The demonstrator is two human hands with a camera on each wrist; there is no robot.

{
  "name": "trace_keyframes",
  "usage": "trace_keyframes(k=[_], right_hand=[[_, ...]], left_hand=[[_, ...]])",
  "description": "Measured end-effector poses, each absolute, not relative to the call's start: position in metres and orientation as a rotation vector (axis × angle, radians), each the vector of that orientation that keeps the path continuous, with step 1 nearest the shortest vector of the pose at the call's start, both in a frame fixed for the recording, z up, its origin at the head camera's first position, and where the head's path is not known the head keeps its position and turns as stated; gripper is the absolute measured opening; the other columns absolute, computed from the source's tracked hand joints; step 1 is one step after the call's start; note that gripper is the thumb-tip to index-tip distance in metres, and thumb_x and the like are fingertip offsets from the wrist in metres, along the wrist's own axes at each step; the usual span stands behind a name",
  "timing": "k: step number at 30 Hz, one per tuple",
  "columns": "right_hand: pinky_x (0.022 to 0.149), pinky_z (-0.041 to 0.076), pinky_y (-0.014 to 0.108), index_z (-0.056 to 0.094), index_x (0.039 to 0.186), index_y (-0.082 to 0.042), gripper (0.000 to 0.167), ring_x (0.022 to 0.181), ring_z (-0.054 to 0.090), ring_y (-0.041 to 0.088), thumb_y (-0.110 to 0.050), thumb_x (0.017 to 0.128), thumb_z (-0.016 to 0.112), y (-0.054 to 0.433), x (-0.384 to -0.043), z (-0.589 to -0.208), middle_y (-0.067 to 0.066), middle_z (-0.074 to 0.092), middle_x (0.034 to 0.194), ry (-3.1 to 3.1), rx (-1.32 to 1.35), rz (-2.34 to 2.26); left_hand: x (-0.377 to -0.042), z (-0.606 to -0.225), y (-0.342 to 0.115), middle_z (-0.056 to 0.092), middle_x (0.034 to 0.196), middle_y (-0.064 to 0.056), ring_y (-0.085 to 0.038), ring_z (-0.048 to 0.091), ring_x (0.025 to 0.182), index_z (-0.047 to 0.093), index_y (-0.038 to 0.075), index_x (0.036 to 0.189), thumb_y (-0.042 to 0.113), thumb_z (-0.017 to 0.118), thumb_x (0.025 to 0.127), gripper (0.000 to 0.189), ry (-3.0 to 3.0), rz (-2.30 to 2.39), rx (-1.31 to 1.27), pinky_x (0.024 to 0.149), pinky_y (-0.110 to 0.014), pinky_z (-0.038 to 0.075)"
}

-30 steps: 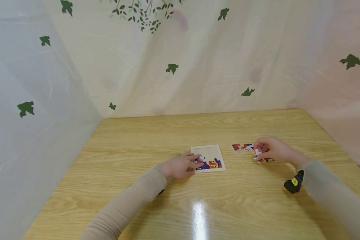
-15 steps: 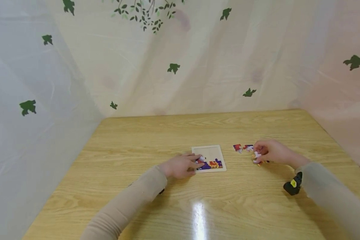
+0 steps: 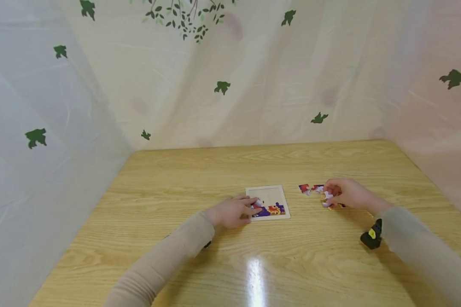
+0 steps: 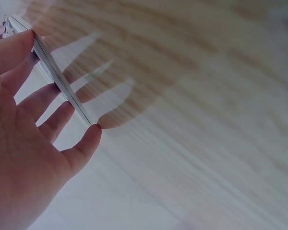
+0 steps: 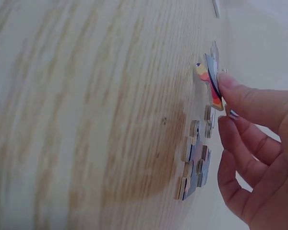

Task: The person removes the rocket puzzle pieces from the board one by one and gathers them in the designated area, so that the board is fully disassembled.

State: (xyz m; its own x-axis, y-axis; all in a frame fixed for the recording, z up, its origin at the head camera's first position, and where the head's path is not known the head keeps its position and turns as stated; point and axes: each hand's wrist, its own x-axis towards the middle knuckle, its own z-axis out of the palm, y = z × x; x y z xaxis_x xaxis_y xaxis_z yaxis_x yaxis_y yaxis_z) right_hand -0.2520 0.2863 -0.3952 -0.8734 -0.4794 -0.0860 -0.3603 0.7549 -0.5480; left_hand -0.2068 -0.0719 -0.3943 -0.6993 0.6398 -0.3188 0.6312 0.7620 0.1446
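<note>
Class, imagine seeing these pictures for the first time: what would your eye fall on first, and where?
Probably first is the partly filled puzzle tray on the wooden table, with the left hand on its left side. Next, to its right, the right hand pinches a colourful piece near loose pieces. Behind, dark green shapes dot the pale backdrop.

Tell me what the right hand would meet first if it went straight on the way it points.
Likely the loose puzzle pieces just ahead of the right hand, before the frame, though it might pass above them, as its height over the table is unclear.
</note>
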Motion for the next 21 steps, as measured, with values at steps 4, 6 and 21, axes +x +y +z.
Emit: trace_keyframes(k=[4, 6, 21], right_hand=[[0.06, 0.043, 0.025, 0.063, 0.103, -0.001, 0.025, 0.072, 0.049, 0.015, -0.01, 0.082, 0.072, 0.2852, -0.2522, -0.3958, 0.002, 0.058, 0.081, 2.738, -0.643, -0.767], [0.062, 0.045, 0.026, 0.063, 0.103, 0.0, 0.024, 0.074, 0.051, 0.015, -0.008, 0.082, 0.072, 0.284, -0.2516, -0.3953, 0.003, 0.061, 0.083, 2.74, -0.638, -0.756], [0.068, 0.05, 0.032, 0.064, 0.095, 0.0, 0.016, 0.076, 0.054, 0.018, -0.004, 0.081, 0.071, 0.2804, -0.2498, -0.3981, 0.006, 0.063, 0.084, 2.743, -0.662, -0.742]], left_hand=[[-0.2071, -0.3945, -0.0719, 0.019, 0.158, 0.003, -0.025, 0.018, 0.145, 0.036, 0.032, 0.145, 0.03, 0.047, 0.1, 0.047, 2.609, 0.036, 0.976, 0.113, -0.055, 0.022], [-0.2073, -0.3947, -0.072, 0.019, 0.158, 0.003, -0.025, 0.018, 0.145, 0.036, 0.032, 0.145, 0.03, 0.047, 0.1, 0.047, 2.608, 0.034, 0.974, 0.113, -0.055, 0.022], [-0.206, -0.3935, -0.0716, 0.02, 0.158, 0.002, -0.024, 0.018, 0.146, 0.036, 0.032, 0.145, 0.031, 0.047, 0.1, 0.047, 2.605, 0.027, 0.97, 0.114, -0.054, 0.022]])
